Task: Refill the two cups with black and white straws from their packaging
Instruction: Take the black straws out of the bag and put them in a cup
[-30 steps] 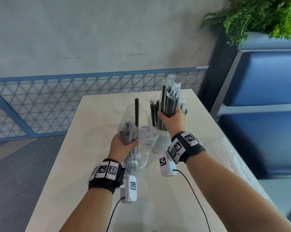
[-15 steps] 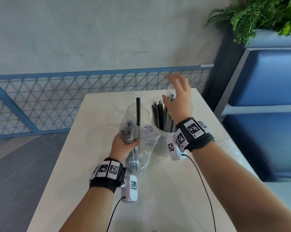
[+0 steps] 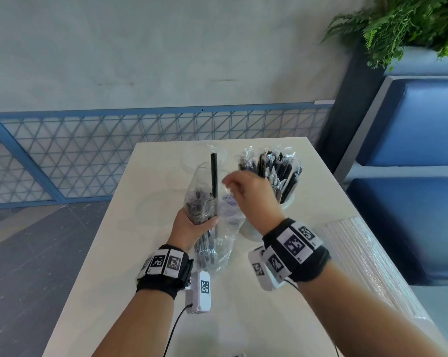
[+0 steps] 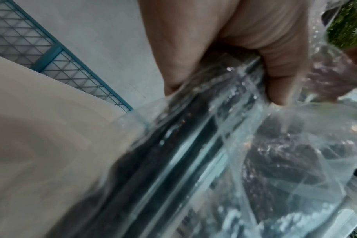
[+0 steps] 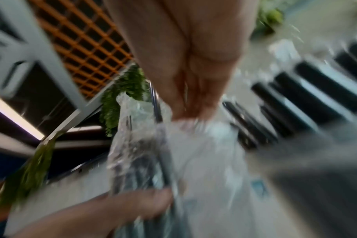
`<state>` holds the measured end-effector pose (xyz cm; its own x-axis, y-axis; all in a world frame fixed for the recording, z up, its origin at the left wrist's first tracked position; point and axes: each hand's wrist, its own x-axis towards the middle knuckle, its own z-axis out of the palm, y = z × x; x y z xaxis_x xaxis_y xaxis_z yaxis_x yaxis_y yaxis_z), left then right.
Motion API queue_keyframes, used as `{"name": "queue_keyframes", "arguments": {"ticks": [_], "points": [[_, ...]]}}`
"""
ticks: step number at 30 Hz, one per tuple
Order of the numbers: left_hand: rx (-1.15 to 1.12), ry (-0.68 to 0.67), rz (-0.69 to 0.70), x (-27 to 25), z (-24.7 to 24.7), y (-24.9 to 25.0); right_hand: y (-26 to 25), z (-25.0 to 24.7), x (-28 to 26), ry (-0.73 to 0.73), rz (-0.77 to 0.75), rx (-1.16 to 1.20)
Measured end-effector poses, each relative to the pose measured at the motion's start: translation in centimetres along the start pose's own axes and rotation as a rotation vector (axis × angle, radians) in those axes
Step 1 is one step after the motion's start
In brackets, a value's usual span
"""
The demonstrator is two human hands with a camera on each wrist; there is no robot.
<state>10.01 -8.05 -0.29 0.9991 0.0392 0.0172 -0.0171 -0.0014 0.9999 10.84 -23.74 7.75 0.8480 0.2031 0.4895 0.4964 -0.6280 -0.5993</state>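
Observation:
My left hand (image 3: 192, 225) grips a clear plastic bag (image 3: 224, 243) of black straws upright on the table; one black straw (image 3: 214, 173) pokes out of its top. In the left wrist view the left hand (image 4: 255, 40) is wrapped round the bag (image 4: 275, 145). My right hand (image 3: 246, 194) is beside the bag's mouth. The blurred right wrist view shows the right hand (image 5: 185, 64) with its fingertips drawn together on the bag (image 5: 137, 145) at its upper edge. Behind it a white cup (image 3: 248, 229) holds several wrapped black straws (image 3: 274, 166).
A sealed pack of white straws (image 3: 359, 258) lies along the right edge of the pale table (image 3: 140, 253). A blue mesh railing (image 3: 89, 161) runs behind the table. Blue seating (image 3: 411, 215) and a planter (image 3: 411, 21) stand to the right.
My right hand has let go of the black straws in the cup, lifted, then swung left and down to the mouth of the bag. The left hand has kept its hold.

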Motion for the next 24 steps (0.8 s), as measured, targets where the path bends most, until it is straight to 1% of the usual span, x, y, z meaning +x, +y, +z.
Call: {"name": "queue_keyframes", "arguments": {"ticks": [1,2,3,5,7,9,12,13,15,16,18,20,22,24], "points": [[0.005,-0.015,-0.005,-0.1,-0.1,0.0,-0.1,0.4,-0.5,-0.138,0.087,0.005],[0.0,-0.035,-0.012,-0.2,-0.2,0.0,0.1,0.8,-0.7,-0.244,0.159,0.018],[0.003,-0.056,-0.017,-0.2,-0.4,-0.1,0.2,1.0,-0.9,-0.315,0.203,0.038],[0.045,-0.114,-0.019,-0.3,-0.7,-0.3,0.3,1.2,-0.9,-0.411,0.22,0.04],[0.08,-0.196,-0.03,-0.5,-0.8,-0.4,0.4,1.6,-1.0,-0.5,0.21,-0.032],[0.061,-0.276,-0.03,-0.8,-0.8,-0.3,0.8,2.3,-1.4,-0.553,0.232,-0.052],[0.087,-0.346,-0.024,-1.0,-0.6,-0.1,1.9,4.0,-2.3,-0.578,0.249,0.089],[0.09,-0.383,-0.03,-1.0,-0.7,-0.3,2.3,4.4,-2.7,-0.575,0.259,0.167],[0.088,-0.469,-0.022,-0.8,-0.8,-0.8,2.7,5.2,-3.3,-0.551,0.362,0.345],[0.097,-0.493,-0.008,-0.7,-0.8,-1.1,2.7,5.5,-3.6,-0.521,0.421,0.394],[0.137,-0.481,0.0,-0.3,-0.7,-1.8,3.2,6.5,-3.9,-0.446,0.516,0.409],[0.202,-0.452,-0.045,-0.3,-0.5,-1.6,3.3,7.1,-4.1,-0.367,0.595,0.413],[0.241,-0.415,-0.072,-0.3,-0.5,-1.0,3.1,7.2,-3.9,-0.251,0.681,0.494],[0.24,-0.421,-0.081,-0.3,-0.5,-0.7,2.7,6.7,-3.5,-0.113,0.732,0.611]]}}
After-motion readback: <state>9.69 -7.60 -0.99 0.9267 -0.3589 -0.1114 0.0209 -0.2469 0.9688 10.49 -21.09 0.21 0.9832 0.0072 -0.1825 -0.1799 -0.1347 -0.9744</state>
